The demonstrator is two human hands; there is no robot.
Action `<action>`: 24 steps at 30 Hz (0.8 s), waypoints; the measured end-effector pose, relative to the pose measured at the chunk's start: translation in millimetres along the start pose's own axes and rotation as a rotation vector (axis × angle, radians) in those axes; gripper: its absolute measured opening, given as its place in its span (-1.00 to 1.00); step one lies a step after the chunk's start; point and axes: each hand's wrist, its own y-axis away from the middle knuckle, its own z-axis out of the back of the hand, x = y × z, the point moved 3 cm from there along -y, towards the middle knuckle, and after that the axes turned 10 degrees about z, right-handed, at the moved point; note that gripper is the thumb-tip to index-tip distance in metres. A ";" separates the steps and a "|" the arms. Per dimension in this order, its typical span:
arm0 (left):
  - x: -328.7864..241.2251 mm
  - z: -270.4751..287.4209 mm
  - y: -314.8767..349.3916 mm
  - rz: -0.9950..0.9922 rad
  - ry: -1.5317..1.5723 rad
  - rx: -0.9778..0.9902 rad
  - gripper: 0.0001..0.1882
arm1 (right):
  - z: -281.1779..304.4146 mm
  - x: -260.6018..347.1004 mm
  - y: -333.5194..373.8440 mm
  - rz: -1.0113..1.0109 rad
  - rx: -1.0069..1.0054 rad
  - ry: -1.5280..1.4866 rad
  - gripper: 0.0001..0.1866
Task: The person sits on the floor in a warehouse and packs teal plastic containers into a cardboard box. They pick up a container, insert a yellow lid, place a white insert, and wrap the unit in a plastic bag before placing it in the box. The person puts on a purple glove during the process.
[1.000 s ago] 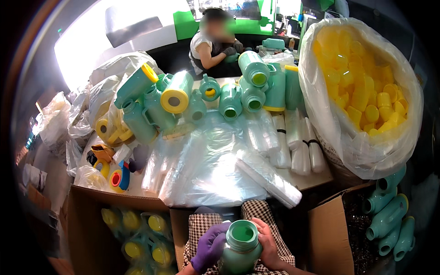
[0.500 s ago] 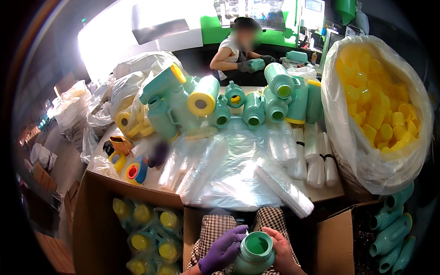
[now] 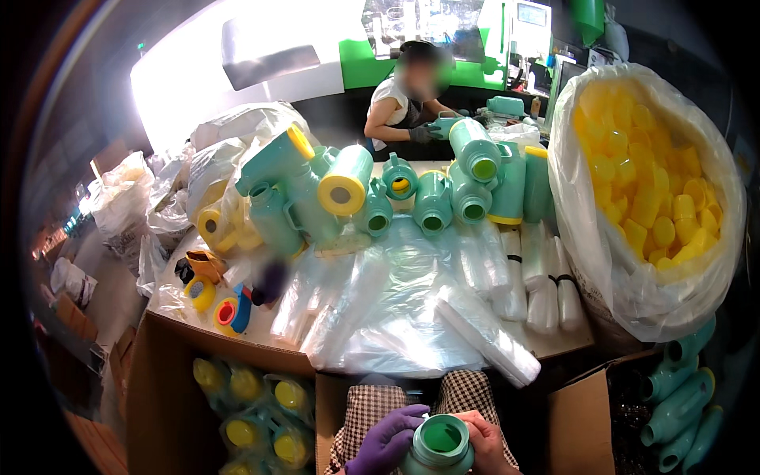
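Note:
Low in front of my lap I hold an open-mouthed green plastic flask shell [image 3: 437,465], its round mouth facing up. Gloved in purple, my left hand [image 3: 386,443] grips it on the left, with the fingertips near the neck. My bare right hand [image 3: 486,443] is closed on the opposite side, thumb and fingers at the rim. The flask's lower part is out of the picture. Ahead, on the table, are a stack of clear plastic bags [image 3: 400,293] and several similar green flask shells [image 3: 434,202], some with yellow bases.
A large sack [image 3: 574,229] of yellow cups stands at the right. Below left, a cardboard box [image 3: 170,396] contains bagged flasks with yellow tops. More green flasks [image 3: 673,408] lie at lower right. Tape rolls [image 3: 229,314] sit on the table's left. Across it, a co-worker [image 3: 396,111] handles a green flask.
My right fingers have shifted up and in toward the flask's rim, while both hands keep hold. Across the table, the co-worker's flask has turned and risen slightly. The view has tilted a little.

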 end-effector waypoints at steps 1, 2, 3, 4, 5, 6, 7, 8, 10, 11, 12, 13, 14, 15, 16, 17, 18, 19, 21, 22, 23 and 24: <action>-0.6 0.3 -1.6 0.016 -0.010 0.036 -0.72 | 1.1 -3.0 -1.1 0.006 -0.003 -0.008 -0.70; -2.3 -1.5 -2.3 0.011 0.054 0.017 -0.73 | 2.9 -5.0 -3.3 0.001 -0.001 -0.019 -0.70; -3.4 -1.7 -2.2 0.019 0.061 0.021 -0.73 | 5.6 -15.3 -3.3 0.011 0.036 0.011 -0.70; -4.5 0.0 -2.5 0.024 0.062 0.023 -0.74 | 6.9 -23.6 -8.2 0.026 0.074 0.036 -0.69; -4.9 0.4 -2.2 0.029 0.063 0.025 -0.74 | 7.5 -29.2 -8.6 0.042 0.113 0.061 -0.67; -4.8 -1.5 -0.9 0.042 0.112 0.008 -0.75 | 8.6 -34.4 -2.3 -0.026 0.029 -0.004 -0.67; -3.5 -1.0 -1.7 0.025 0.126 0.022 -0.76 | 9.5 -37.3 -1.4 -0.044 0.042 -0.015 -0.69; -1.0 -0.1 -2.0 0.008 0.140 0.036 -0.76 | 11.2 -41.2 0.6 -0.063 0.054 -0.025 -0.70; -2.5 2.4 -1.8 0.021 0.134 0.025 -0.80 | 8.8 -38.2 -0.2 -0.082 0.064 -0.073 -0.70; -4.6 3.1 -2.5 0.041 0.136 0.026 -0.80 | 4.1 -26.5 -3.0 -0.081 0.061 -0.109 -0.70; -6.3 4.2 -3.2 0.061 0.139 0.026 -0.81 | 1.6 -20.3 -4.7 -0.081 0.059 -0.145 -0.70; -7.1 5.5 -4.7 0.079 0.141 0.028 -0.82 | 2.1 -22.8 -4.7 -0.132 0.063 -0.195 -0.69; -3.0 7.4 -6.3 0.088 0.140 0.052 -0.79 | 2.9 -26.8 -4.4 -0.183 0.067 -0.247 -0.65; -1.4 7.4 -6.6 0.137 0.147 0.039 -0.77 | 3.2 -30.1 -4.6 -0.235 0.072 -0.298 -0.61; -0.9 7.1 -5.4 0.191 0.153 0.024 -0.75 | 3.6 -32.8 -5.1 -0.288 0.040 -0.343 -0.60; 0.4 7.1 -4.3 0.245 0.159 0.010 -0.73 | 3.7 -34.9 -6.1 -0.341 0.008 -0.387 -0.60; 4.2 7.1 -3.9 0.264 0.248 -0.017 -0.65 | 3.9 -36.6 -7.0 -0.394 -0.025 -0.432 -0.60; 8.2 5.5 -3.9 0.280 0.339 -0.046 -0.55 | 3.7 -36.7 -8.9 -0.424 -0.012 -0.442 -0.60; 11.5 4.0 -4.2 0.264 0.411 -0.127 -0.37 | 3.5 -37.1 -12.1 -0.483 0.012 -0.462 -0.61; 6.0 3.6 -7.6 0.231 0.390 -0.177 -0.30 | 3.9 -39.9 -13.8 -0.503 0.037 -0.485 -0.60; 1.1 4.0 -8.9 0.197 0.369 -0.227 -0.22 | 3.6 -39.8 -14.0 -0.524 0.054 -0.506 -0.60; 0.1 3.6 -7.8 0.251 0.417 -0.228 -0.16 | 2.9 -39.4 -14.2 -0.544 0.071 -0.526 -0.60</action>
